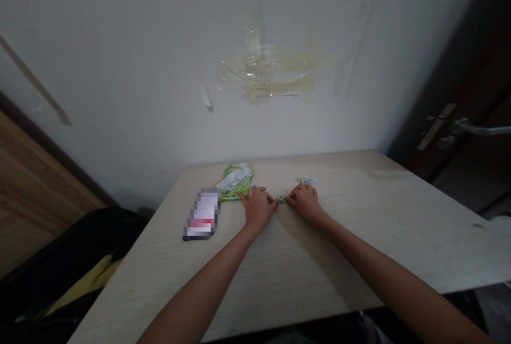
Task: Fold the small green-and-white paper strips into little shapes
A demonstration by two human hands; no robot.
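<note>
Between my two hands lies a small green-and-white strip [281, 199], low on the table; it looks like a piece of printed wrapper. My left hand [259, 205] pinches its left end, with the other fingers bent over the tabletop. At the right end, my right hand [306, 203] grips it with fingers curled down. A larger green printed wrapper [238, 180], creased, lies just beyond and left of my left hand. Behind my right hand rests another small green-and-white scrap [307, 180].
A phone-like object [203, 213], blurred out, lies left of my hands on the pale wooden table [287, 280]. A wall with old tape [275, 75] rises behind the table. A dark door with a metal handle [479, 128] is at right; a black bag [91, 237] sits at lower left.
</note>
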